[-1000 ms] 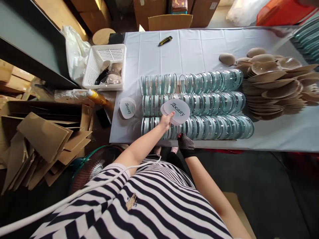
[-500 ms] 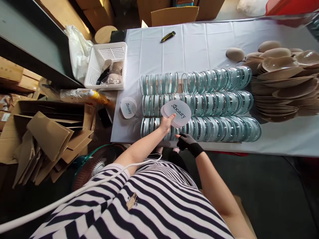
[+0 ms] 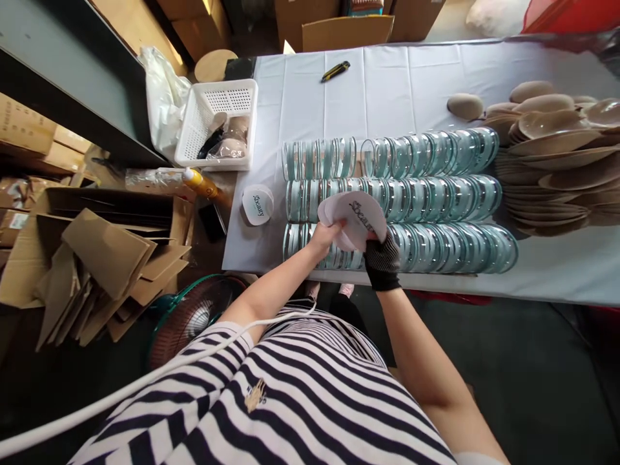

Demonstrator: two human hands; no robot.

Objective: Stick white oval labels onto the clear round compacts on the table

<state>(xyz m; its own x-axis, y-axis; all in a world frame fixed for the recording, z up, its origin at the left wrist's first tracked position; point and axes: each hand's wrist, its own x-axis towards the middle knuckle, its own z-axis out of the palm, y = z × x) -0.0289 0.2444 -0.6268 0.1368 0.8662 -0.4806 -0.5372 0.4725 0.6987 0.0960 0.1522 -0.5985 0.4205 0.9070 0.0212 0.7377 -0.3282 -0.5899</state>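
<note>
While my left hand (image 3: 325, 239), stretched forward, pinches the cards (image 3: 359, 212) with thumb on top, my gloved right hand (image 3: 382, 258) grips their near right edge, fingers curled in.

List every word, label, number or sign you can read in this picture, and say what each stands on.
"beauty", after a stylised mark: the white cards lying on the table.
"beau", its ending unclear, after a similar mark: the held cards.
Too small or blurred to read: the striped shirt's chest print, the yellow tube's marking, the far-left carton's label.
</note>
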